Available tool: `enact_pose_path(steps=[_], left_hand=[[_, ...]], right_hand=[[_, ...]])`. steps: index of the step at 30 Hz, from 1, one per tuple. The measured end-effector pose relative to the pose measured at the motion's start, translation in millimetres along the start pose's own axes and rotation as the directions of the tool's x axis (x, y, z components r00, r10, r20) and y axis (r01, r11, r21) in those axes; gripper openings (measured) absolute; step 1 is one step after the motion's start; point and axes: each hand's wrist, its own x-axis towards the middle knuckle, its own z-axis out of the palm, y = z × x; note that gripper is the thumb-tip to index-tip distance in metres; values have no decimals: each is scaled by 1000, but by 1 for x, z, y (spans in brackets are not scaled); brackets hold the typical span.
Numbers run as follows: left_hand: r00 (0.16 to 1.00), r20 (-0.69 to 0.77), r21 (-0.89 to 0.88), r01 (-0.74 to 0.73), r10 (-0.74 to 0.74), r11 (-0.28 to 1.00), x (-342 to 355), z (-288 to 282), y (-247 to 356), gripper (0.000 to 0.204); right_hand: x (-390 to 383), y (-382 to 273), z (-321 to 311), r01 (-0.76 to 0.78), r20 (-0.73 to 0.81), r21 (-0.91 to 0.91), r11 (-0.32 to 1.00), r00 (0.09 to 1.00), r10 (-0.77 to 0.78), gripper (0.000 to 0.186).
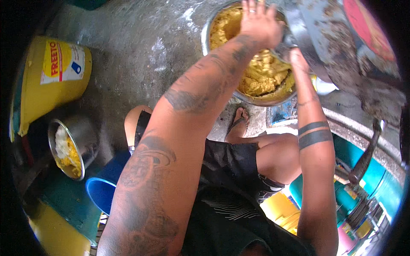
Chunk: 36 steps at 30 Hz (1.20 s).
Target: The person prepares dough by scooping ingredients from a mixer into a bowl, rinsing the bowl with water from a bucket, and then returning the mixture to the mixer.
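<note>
A large metal bowl (206,34) full of yellow paste (262,74) stands on the concrete floor in front of me. My left hand (258,21) reaches over the bowl's far side, back of the hand up, fingers spread, a ring on one finger. My right hand (297,59) is at the bowl's right edge, right under the grey metal chute (301,30) of a machine. Its fingers are hidden behind the chute and the left hand, so its grip does not show. Both forearms are tattooed.
A yellow bucket (51,77) stands at the left, with a small metal bowl (83,136) of yellow and white food below it and a blue tub (100,192) nearby. The dirty machine with a red wheel (367,25) fills the upper right. My sandalled foot (239,121) rests beside the bowl.
</note>
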Motion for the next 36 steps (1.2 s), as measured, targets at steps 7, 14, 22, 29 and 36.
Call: enact_pose_path(steps=[7, 14, 22, 29, 36], left_hand=[[963, 79, 101, -265, 258, 959, 5, 21, -15, 82], [839, 513, 269, -358, 182, 894, -18, -15, 23, 66], [799, 479, 67, -445, 362, 893, -36, -45, -42, 41], [751, 337, 80, -623, 567, 778, -24, -52, -35, 75], [860, 445, 77, -314, 250, 946, -6, -25, -54, 79]], right_hand=[[-9, 3, 1, -50, -18, -69, 996, 999, 49, 49], [-38, -9, 27, -10, -20, -109, 994, 1000, 8, 51], [-51, -107, 20, 20, -112, 77, 997, 994, -11, 38], [-45, -87, -33, 205, 71, -41, 978, 977, -202, 47], [-68, 29, -91, -308, 112, 105, 946, 949, 296, 43]])
